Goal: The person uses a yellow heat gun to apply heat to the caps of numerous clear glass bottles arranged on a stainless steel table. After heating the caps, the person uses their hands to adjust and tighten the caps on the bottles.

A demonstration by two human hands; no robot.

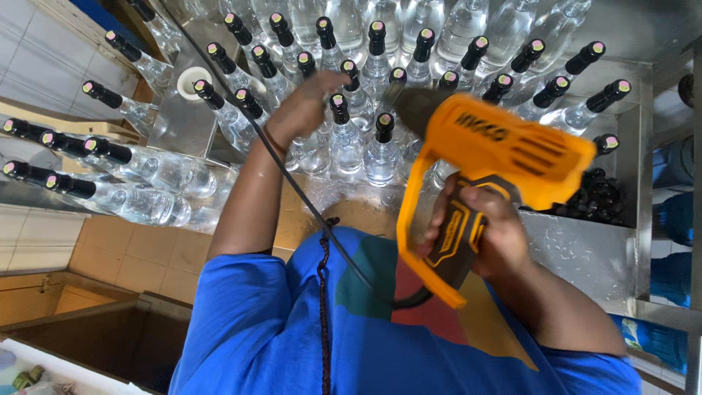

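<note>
My right hand (486, 230) grips the handle of an orange heat gun (504, 146), whose dark nozzle (413, 106) points at the tops of clear glass bottles (382, 150) with black shrink caps. My left hand (303, 106) reaches forward among the bottles, its fingers touching a bottle neck (340, 110). The gun's black cord (292, 183) runs across my left forearm. Several capped bottles stand packed together on a metal table (578, 249).
More capped bottles (110, 194) lean at the left. A heap of loose black caps (596, 197) lies at the right by the table's raised metal edge (643, 146). A white roll (191, 79) sits among the bottles. Tiled floor shows at the left.
</note>
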